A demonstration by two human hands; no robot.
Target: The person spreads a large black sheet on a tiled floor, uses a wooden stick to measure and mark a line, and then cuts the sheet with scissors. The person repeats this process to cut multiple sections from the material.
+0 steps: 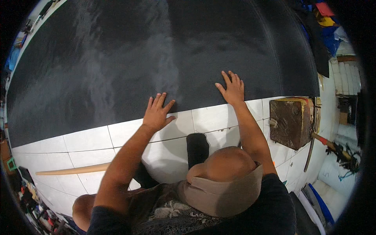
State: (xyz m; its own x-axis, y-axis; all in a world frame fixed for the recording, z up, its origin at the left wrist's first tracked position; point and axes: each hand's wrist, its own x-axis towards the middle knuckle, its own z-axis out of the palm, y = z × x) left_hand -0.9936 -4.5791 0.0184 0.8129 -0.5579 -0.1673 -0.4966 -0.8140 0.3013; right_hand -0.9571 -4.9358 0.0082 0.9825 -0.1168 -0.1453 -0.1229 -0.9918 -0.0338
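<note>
A large black sheet [129,66] with a faint sheen, perhaps vinyl or synthetic leather, is spread over the white tiled floor ahead of me. Its near edge runs across just in front of my knees. My left hand [156,113] rests on that edge, fingers stretched out and partly spread, holding nothing. Farther right, my right hand [233,89] lies flat on the sheet with its fingers apart, and it too is without anything in it. Pale bands and soft creases run along the sheet, and lines like stitching show toward its right side.
A worn brown box-like block [290,122] stands by the sheet's near right corner. Behind my left arm a pale wooden pole [74,170] lies on the tiles [88,138]. White rolls [337,172] are at the right, and mixed clutter [41,207] fills the lower left.
</note>
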